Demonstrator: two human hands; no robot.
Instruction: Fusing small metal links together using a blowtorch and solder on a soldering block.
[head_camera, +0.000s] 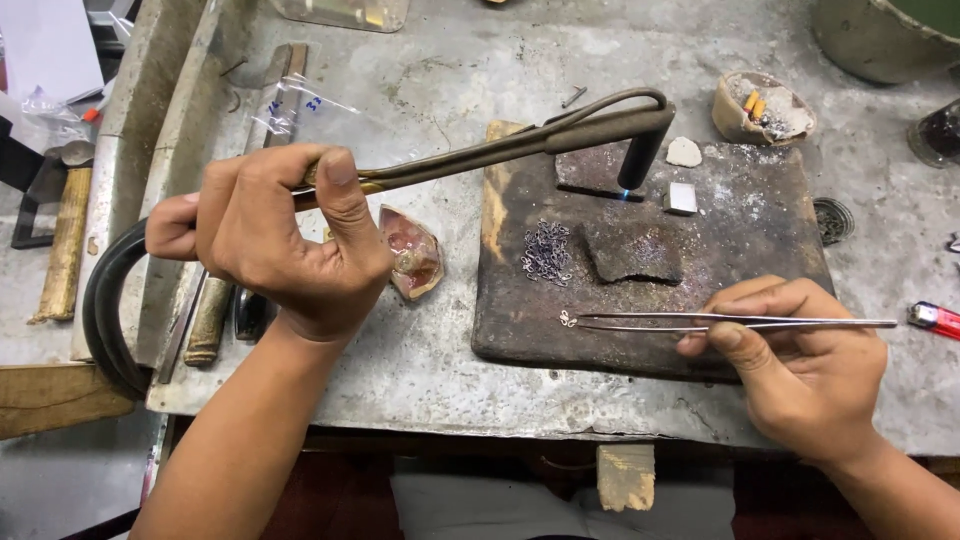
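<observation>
1. Right hand (800, 375) pinches steel tweezers (730, 322); tips grip a tiny wire link (568, 319) on the charred soldering board (520, 310).
2. Left hand (270, 235) clenched round torch (500, 150), nozzle down over board.
3. Heap of small links (547, 252) lies mid-board.

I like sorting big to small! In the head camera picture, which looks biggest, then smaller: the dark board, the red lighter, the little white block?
1. Dark board, by far the largest.
2. Red lighter, though the picture edge cuts it off, so it's unsure.
3. Little white block, looking about as small as the lighter's visible part.
</observation>
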